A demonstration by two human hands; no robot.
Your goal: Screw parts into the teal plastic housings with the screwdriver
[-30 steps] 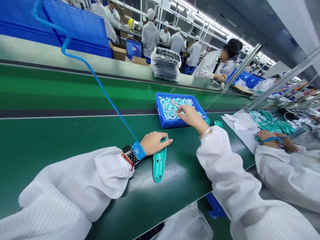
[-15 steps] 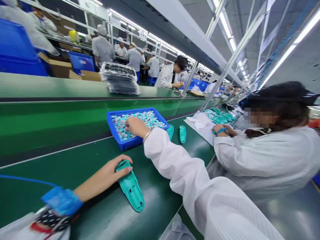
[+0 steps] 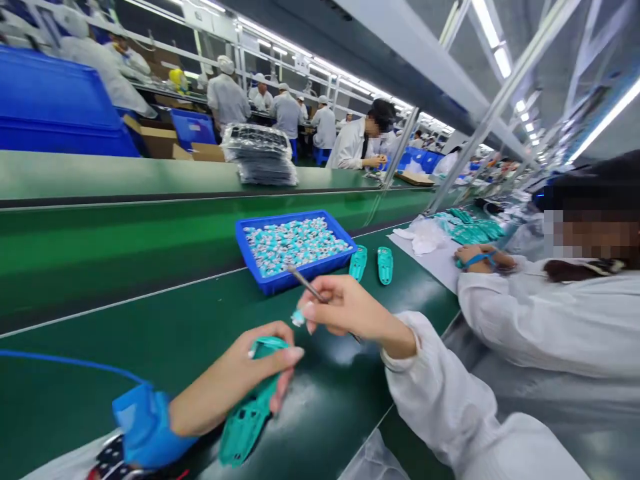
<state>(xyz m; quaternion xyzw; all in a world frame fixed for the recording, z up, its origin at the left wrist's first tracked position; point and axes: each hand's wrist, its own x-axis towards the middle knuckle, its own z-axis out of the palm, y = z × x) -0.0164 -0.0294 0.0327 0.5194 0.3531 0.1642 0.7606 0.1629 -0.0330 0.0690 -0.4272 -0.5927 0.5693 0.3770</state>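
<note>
Since the teal plastic casing (image 3: pixel 245 420) looks light and stiff, my left fingers (image 3: pixel 280 355) clasp its far end; my right fingers (image 3: pixel 325 310) pinch tweezers (image 3: pixel 304 283) and a tiny teal part (image 3: pixel 299 318)

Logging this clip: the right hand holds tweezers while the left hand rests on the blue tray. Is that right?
Not quite: the head view shows the left hand gripping a teal housing, not the blue tray. The right hand does hold tweezers.

Pinched part (image 3: pixel 299 318) — blurred, too small.
</note>
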